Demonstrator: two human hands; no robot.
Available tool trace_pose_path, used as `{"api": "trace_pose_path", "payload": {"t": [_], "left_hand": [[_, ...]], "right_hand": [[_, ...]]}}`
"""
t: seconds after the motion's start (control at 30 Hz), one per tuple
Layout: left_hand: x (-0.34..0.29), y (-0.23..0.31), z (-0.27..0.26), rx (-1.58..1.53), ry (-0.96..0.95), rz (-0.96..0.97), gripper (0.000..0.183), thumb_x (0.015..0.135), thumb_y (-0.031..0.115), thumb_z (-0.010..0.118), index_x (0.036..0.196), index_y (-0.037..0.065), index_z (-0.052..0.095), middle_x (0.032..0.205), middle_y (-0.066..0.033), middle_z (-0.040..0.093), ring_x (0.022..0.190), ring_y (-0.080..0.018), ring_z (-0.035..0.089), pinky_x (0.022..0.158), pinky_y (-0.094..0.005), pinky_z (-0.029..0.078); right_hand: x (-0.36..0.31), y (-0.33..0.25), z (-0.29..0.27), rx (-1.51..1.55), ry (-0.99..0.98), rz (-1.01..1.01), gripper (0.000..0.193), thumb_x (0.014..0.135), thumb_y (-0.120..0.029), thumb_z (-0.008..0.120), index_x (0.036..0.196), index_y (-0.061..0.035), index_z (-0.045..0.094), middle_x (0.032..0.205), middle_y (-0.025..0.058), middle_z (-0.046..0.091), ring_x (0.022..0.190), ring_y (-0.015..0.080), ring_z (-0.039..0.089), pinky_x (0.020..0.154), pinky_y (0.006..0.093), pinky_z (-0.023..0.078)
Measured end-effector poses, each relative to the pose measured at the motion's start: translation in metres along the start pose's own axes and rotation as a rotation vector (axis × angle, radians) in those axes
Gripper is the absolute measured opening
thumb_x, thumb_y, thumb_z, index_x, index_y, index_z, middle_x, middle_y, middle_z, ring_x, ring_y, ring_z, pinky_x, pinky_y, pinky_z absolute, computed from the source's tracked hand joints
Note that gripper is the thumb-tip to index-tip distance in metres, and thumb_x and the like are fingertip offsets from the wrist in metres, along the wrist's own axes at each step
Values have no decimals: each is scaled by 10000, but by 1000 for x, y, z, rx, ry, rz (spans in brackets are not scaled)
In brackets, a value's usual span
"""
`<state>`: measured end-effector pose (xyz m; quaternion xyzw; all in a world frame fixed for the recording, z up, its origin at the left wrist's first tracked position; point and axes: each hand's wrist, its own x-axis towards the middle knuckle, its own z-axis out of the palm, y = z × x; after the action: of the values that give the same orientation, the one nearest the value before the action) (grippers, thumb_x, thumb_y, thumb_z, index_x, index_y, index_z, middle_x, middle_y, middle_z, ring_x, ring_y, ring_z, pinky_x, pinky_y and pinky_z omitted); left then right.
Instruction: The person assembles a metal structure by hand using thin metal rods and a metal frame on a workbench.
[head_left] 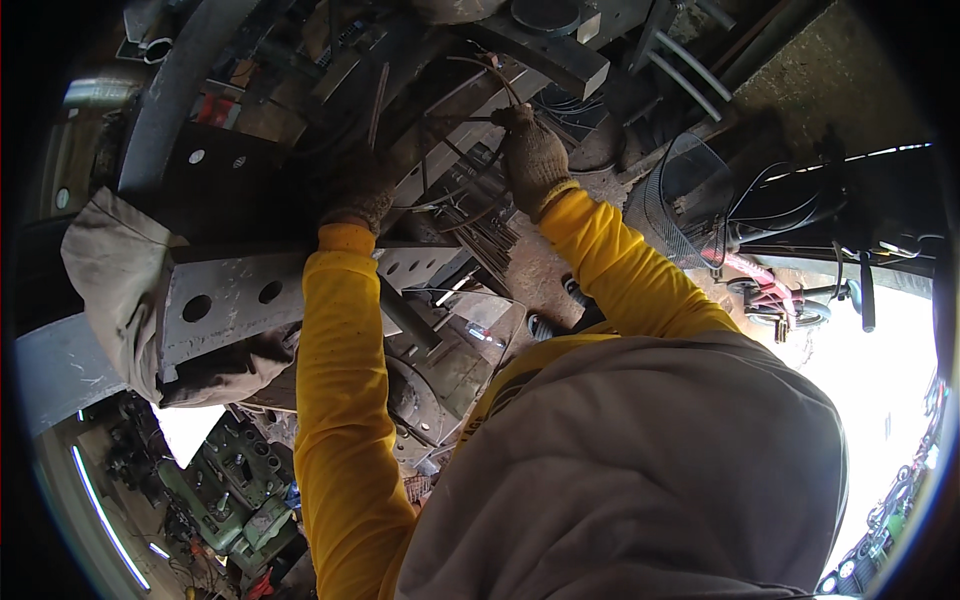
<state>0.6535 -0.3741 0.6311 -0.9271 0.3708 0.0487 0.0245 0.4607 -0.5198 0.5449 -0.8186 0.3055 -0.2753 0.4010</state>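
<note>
Work looks unfinished: far ahead, the gloved right hand (535,155) grips a thin curved rod (507,84); the left hand (358,195) is too shadowed to tell its grip.

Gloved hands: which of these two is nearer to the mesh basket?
The right gloved hand: it lies left of the mesh basket in the picture, while the left gloved hand is farther off, in shadow near the holed beam.

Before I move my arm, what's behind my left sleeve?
Grey metal with round holes shows on both sides of the left yellow sleeve; the stretch directly behind is covered.
</note>
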Motion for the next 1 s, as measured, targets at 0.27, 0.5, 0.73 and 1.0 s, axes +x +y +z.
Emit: {"api": "trace_pose_path", "payload": {"t": [0.27, 0.5, 0.73, 1.0], "left_hand": [[-9, 26, -20, -29, -31, -101, 413, 920, 381, 603, 1215, 96, 651, 1239, -185, 655, 1162, -359, 639, 978, -480, 509], [-23, 9, 4, 221, 335, 30, 343, 954, 392, 581, 1103, 93, 658, 1092, -156, 688, 1039, -360, 669, 893, -473, 531], [-94, 84, -50, -512, 24, 328, 333, 926, 338, 650, 1091, 48, 654, 971, -141, 690, 842, -303, 679, 778, -391, 530], [-92, 68, -24, -351, 96, 511, 340, 886, 370, 727, 1019, 60, 687, 878, -116, 689, 789, -287, 682, 736, -375, 528]], "right_hand": [[0, -31, -10, 447, 25, 321, 324, 912, -164, 528, 1217, -99, 616, 988, 162, 644, 887, 336, 663, 784, 392, 544], [8, -74, -2, 1509, 151, 881, 577, 1015, -576, 367, 1159, -87, 638, 786, 82, 575, 610, 223, 539, 615, 380, 496], [5, -64, 0, 1305, 225, 835, 658, 966, -626, 400, 1188, -43, 610, 883, 140, 619, 721, 255, 608, 658, 389, 527], [9, -70, 21, 1486, 448, 907, 575, 1027, -559, 329, 1216, -121, 649, 793, 45, 584, 668, 218, 576, 666, 369, 515]]}}
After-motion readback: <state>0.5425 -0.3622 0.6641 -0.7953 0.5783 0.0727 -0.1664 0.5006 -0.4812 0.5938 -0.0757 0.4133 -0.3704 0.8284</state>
